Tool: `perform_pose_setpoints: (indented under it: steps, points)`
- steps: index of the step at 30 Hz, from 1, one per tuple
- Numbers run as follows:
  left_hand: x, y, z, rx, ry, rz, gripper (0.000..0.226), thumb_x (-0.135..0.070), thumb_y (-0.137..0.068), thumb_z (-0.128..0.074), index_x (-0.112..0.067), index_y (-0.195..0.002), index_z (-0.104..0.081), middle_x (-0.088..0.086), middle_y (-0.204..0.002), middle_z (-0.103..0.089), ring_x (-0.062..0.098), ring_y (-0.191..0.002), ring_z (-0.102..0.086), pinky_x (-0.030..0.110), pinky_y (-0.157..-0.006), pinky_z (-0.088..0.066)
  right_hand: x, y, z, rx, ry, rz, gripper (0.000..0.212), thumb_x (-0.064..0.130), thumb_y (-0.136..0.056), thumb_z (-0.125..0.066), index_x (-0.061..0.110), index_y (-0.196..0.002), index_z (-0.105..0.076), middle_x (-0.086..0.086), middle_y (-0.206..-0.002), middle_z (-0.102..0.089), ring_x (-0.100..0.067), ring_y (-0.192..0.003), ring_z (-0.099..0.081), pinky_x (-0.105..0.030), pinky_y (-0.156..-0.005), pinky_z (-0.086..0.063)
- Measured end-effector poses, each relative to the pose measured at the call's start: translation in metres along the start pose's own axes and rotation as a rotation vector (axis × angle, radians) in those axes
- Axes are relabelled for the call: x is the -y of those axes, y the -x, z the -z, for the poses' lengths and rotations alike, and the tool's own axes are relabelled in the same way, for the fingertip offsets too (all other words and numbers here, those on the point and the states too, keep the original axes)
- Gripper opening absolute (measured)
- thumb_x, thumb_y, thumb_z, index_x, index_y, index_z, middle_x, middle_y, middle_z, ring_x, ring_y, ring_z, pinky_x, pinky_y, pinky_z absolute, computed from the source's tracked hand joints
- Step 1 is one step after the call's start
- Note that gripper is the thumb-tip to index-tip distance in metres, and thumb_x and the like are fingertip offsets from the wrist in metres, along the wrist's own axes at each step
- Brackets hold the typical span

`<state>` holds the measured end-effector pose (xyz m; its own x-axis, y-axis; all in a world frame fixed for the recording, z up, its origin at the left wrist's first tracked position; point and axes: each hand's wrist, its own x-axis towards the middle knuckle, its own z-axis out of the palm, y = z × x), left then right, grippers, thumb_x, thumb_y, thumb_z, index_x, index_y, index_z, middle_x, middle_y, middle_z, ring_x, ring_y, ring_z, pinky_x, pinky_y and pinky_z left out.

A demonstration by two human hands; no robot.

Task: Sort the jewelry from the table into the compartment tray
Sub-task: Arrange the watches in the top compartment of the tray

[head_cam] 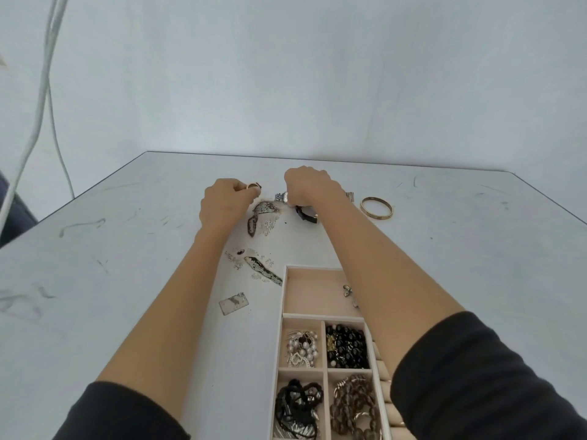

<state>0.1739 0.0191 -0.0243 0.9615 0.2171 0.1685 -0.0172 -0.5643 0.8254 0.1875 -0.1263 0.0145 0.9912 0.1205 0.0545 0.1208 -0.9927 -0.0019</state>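
Note:
Both arms reach to the far middle of the table. My left hand (pixel 224 203) pinches a rose-gold ring (pixel 253 186) between its fingertips, just above the tabletop. My right hand (pixel 309 188) is curled over a silver link watch (pixel 281 197), whose band sticks out on both sides of the hand, and a black watch (pixel 306 214) lies under the wrist. A gold bangle (pixel 376 208) lies to the right. The beige compartment tray (pixel 317 316) sits near me, with pearls, black beads, brown beads and black cord in separate compartments and small silver pieces (pixel 348 291) in the top one.
Worn patches and flaked marks (pixel 263 269) scar the grey table between my arms, near a small silver plate (pixel 234 302). A padded ring-roll section (pixel 386 385) runs along the tray's right side. White cables (pixel 41 100) hang at the far left.

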Motion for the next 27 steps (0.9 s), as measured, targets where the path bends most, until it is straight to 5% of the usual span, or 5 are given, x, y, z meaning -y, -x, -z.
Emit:
perform_pose_setpoints:
  steps: [5,9,15,22,27]
  points:
    - [-0.005,0.0,0.012,0.082,0.311,0.086,0.012,-0.028,-0.079,-0.069,-0.017,-0.076,-0.067,-0.003,-0.074,-0.069,0.012,-0.068,-0.057,0.023,-0.06,-0.04,-0.004,-0.003,0.003,0.002,-0.153,-0.003,0.038,0.007,-0.083,-0.061,0.014,-0.061,-0.031,-0.001,-0.065,-0.036,-0.025,-0.077,-0.041,-0.027,-0.067,-0.033]
    - [-0.011,0.005,0.023,0.196,0.38,0.125,0.019,-0.025,-0.082,-0.068,-0.014,-0.098,-0.07,0.002,-0.087,-0.072,0.014,-0.075,-0.06,0.026,-0.071,-0.047,-0.019,-0.001,0.015,-0.094,-0.631,-0.05,0.036,0.01,-0.079,-0.067,0.013,-0.055,-0.04,-0.002,-0.061,-0.042,-0.02,-0.063,-0.041,-0.025,-0.056,-0.031]
    - [-0.028,0.029,0.047,0.345,0.495,0.114,0.022,-0.019,-0.083,-0.069,-0.012,-0.103,-0.07,0.003,-0.096,-0.072,0.018,-0.083,-0.065,0.035,-0.098,-0.049,-0.041,0.044,0.051,-0.023,-1.331,-0.047,0.016,0.005,-0.081,-0.073,0.002,-0.093,-0.062,-0.011,-0.084,-0.064,-0.02,-0.065,-0.06,-0.026,-0.056,-0.056]
    - [-0.035,0.089,0.059,0.482,0.46,0.043,0.016,-0.022,-0.081,-0.072,-0.013,-0.095,-0.073,0.001,-0.091,-0.071,0.016,-0.079,-0.069,0.031,-0.089,-0.054,-0.053,0.106,0.061,0.088,-1.593,-0.013,0.013,0.007,-0.083,-0.071,0.007,-0.094,-0.064,-0.007,-0.082,-0.065,-0.016,-0.068,-0.065,-0.026,-0.066,-0.057]
    - [-0.036,0.131,0.052,0.441,0.302,-0.029,0.01,-0.03,-0.08,-0.072,-0.022,-0.087,-0.072,-0.009,-0.088,-0.069,0.006,-0.08,-0.059,0.024,-0.071,-0.037,-0.059,0.142,0.042,0.123,-1.675,-0.051,0.022,0.005,-0.082,-0.07,0.006,-0.103,-0.062,-0.005,-0.084,-0.067,-0.017,-0.074,-0.065,-0.03,-0.071,-0.06]
